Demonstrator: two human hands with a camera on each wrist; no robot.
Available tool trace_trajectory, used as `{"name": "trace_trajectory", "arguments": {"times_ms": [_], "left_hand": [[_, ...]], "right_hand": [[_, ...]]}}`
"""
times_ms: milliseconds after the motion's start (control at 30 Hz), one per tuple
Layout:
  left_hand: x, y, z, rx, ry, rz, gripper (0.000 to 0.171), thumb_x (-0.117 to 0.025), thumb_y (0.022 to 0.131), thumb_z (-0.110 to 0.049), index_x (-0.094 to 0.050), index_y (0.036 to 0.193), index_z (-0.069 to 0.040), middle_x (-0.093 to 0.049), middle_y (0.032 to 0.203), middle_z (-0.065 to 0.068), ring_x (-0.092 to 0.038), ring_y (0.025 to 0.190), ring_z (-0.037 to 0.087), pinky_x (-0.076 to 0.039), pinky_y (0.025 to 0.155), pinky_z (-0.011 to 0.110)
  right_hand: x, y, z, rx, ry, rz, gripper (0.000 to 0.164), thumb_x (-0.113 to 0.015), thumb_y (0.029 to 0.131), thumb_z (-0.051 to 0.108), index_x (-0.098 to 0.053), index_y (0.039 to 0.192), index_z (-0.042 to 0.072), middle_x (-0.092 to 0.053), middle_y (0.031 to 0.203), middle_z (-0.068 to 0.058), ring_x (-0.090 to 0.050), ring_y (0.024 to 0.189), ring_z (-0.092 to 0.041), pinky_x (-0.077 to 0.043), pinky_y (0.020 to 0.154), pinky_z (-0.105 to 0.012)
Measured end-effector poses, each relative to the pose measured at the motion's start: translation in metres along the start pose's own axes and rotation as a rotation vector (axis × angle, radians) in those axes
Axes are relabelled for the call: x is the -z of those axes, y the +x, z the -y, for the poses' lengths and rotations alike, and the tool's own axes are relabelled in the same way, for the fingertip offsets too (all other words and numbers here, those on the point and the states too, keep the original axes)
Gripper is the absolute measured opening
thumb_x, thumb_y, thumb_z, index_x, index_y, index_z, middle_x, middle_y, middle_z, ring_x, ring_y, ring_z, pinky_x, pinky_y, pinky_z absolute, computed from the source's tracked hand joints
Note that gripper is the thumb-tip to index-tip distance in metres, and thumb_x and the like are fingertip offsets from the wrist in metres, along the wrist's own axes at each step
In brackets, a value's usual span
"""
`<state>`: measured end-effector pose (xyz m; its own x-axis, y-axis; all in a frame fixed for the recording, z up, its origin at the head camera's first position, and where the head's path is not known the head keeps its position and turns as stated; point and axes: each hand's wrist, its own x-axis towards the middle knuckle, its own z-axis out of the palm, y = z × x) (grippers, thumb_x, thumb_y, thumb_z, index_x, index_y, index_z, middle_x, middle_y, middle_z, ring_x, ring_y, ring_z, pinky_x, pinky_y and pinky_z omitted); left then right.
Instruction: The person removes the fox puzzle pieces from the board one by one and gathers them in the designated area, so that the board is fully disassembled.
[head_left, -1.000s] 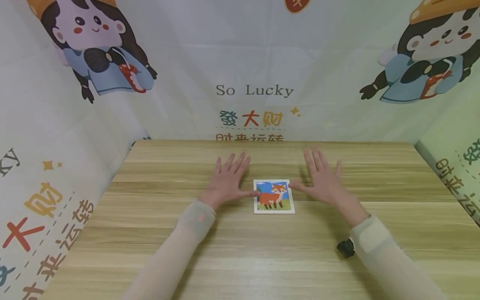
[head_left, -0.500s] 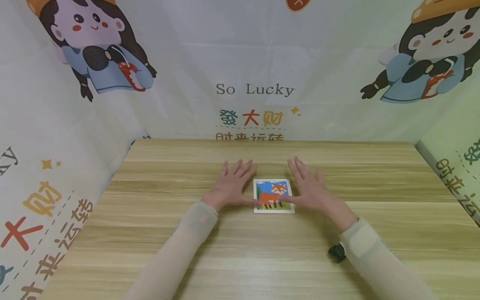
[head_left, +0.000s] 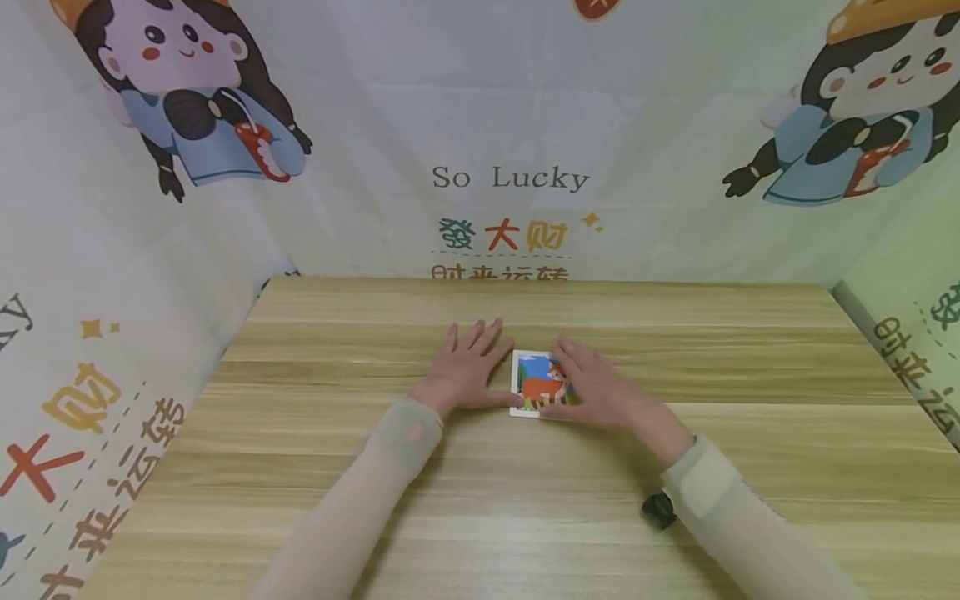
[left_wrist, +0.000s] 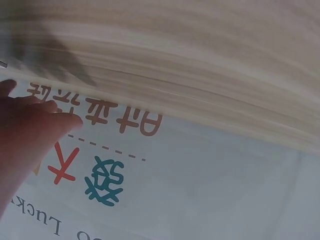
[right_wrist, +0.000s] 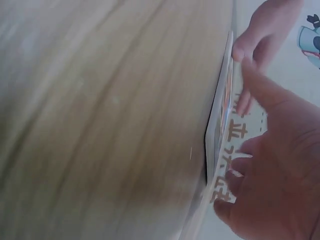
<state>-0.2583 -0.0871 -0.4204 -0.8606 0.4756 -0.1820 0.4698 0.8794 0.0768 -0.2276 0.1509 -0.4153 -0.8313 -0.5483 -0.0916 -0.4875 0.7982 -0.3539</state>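
A small white-edged card with an orange fox (head_left: 534,382) is at the middle of the wooden table (head_left: 525,517). My left hand (head_left: 465,367) lies flat beside it, fingers straight, thumb against the card's left edge. My right hand (head_left: 600,387) covers the card's right part, with fingers over the picture and thumb at the near edge. In the right wrist view the card (right_wrist: 220,125) shows edge-on with a dark gap under it. There my right hand (right_wrist: 280,170) curls its fingertips at that edge. The left hand (right_wrist: 260,30) touches the card's far end. The left wrist view shows only my left hand (left_wrist: 25,135) against the backdrop.
Printed cloth panels with cartoon figures and "So Lucky" lettering (head_left: 510,179) wall in the table at the back and both sides. A black wrist camera (head_left: 657,508) sits under my right sleeve. The tabletop (left_wrist: 200,50) is bare wood around the card.
Both hands have closed in on the card. The right hand slid left from beside it onto its right half, and the card has shifted a little and lifted at one edge.
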Motion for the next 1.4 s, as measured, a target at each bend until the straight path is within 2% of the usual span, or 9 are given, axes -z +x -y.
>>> {"name": "trace_trajectory", "arguments": {"times_ms": [167, 333, 433, 600, 700, 900, 1133, 1400], "left_hand": [[0.002, 0.002, -0.002, -0.030, -0.016, 0.011, 0.089, -0.052, 0.087, -0.074, -0.025, 0.159, -0.029, 0.002, 0.170, 0.005, -0.002, 0.157, 0.030, 0.001, 0.126, 0.058], [0.005, 0.003, -0.006, -0.043, -0.045, 0.020, 0.085, -0.053, 0.090, -0.069, -0.027, 0.158, -0.025, 0.001, 0.170, 0.005, -0.002, 0.157, 0.029, 0.000, 0.126, 0.055], [0.005, 0.006, -0.008, -0.052, -0.068, 0.008, 0.082, -0.056, 0.092, -0.064, -0.031, 0.157, -0.021, -0.011, 0.169, 0.005, -0.010, 0.156, 0.029, -0.005, 0.127, 0.051], [0.005, 0.013, -0.012, -0.016, -0.191, -0.053, 0.075, -0.070, 0.087, -0.054, -0.047, 0.148, -0.016, -0.042, 0.154, 0.004, -0.036, 0.143, 0.027, -0.028, 0.123, 0.044], [0.007, 0.016, -0.014, 0.015, -0.242, -0.072, 0.068, -0.076, 0.084, -0.048, -0.055, 0.140, -0.015, -0.049, 0.145, 0.004, -0.043, 0.135, 0.026, -0.036, 0.118, 0.042], [0.011, 0.019, -0.018, 0.060, -0.281, -0.056, 0.063, -0.077, 0.084, -0.046, -0.058, 0.136, -0.016, -0.049, 0.146, 0.005, -0.043, 0.136, 0.029, -0.036, 0.117, 0.048], [0.009, 0.029, -0.019, 0.140, -0.369, -0.080, 0.051, -0.079, 0.084, -0.040, -0.064, 0.126, -0.015, -0.049, 0.143, 0.007, -0.044, 0.131, 0.031, -0.037, 0.114, 0.049], [0.014, 0.039, -0.021, 0.197, -0.437, -0.016, 0.043, -0.084, 0.080, -0.030, -0.065, 0.115, -0.013, -0.041, 0.144, 0.008, -0.040, 0.128, 0.030, -0.039, 0.112, 0.045]], "right_hand": [[-0.003, 0.002, -0.002, -0.001, -0.006, 0.062, 0.090, -0.062, 0.095, 0.049, -0.022, 0.154, -0.007, -0.015, 0.164, -0.026, -0.016, 0.152, -0.044, -0.020, 0.123, -0.058], [-0.003, 0.005, -0.004, 0.000, 0.018, 0.080, 0.085, -0.060, 0.098, 0.044, -0.022, 0.154, -0.007, -0.014, 0.164, -0.026, -0.015, 0.152, -0.043, -0.020, 0.123, -0.057], [-0.001, 0.006, -0.003, 0.016, 0.016, 0.089, 0.081, -0.058, 0.100, 0.040, -0.022, 0.154, -0.008, -0.013, 0.164, -0.026, -0.016, 0.152, -0.044, -0.020, 0.123, -0.057], [0.001, 0.008, -0.001, 0.029, 0.002, 0.093, 0.077, -0.057, 0.101, 0.037, -0.023, 0.154, -0.007, -0.013, 0.164, -0.027, -0.016, 0.151, -0.044, -0.021, 0.123, -0.056], [0.002, 0.009, 0.001, 0.022, 0.005, 0.101, 0.077, -0.057, 0.101, 0.037, -0.022, 0.155, -0.005, -0.012, 0.164, -0.026, -0.016, 0.152, -0.044, -0.023, 0.122, -0.056], [0.001, 0.009, 0.002, 0.005, 0.018, 0.109, 0.077, -0.057, 0.101, 0.035, -0.022, 0.155, -0.005, -0.011, 0.165, -0.024, -0.018, 0.151, -0.043, -0.026, 0.121, -0.056], [0.000, 0.010, 0.004, 0.008, 0.025, 0.099, 0.077, -0.059, 0.100, 0.033, -0.023, 0.153, -0.008, -0.013, 0.164, -0.027, -0.020, 0.150, -0.044, -0.026, 0.121, -0.055], [-0.001, 0.010, 0.003, 0.008, 0.034, 0.112, 0.076, -0.057, 0.101, 0.032, -0.021, 0.154, -0.008, -0.011, 0.164, -0.027, -0.017, 0.151, -0.044, -0.024, 0.122, -0.055]]}}
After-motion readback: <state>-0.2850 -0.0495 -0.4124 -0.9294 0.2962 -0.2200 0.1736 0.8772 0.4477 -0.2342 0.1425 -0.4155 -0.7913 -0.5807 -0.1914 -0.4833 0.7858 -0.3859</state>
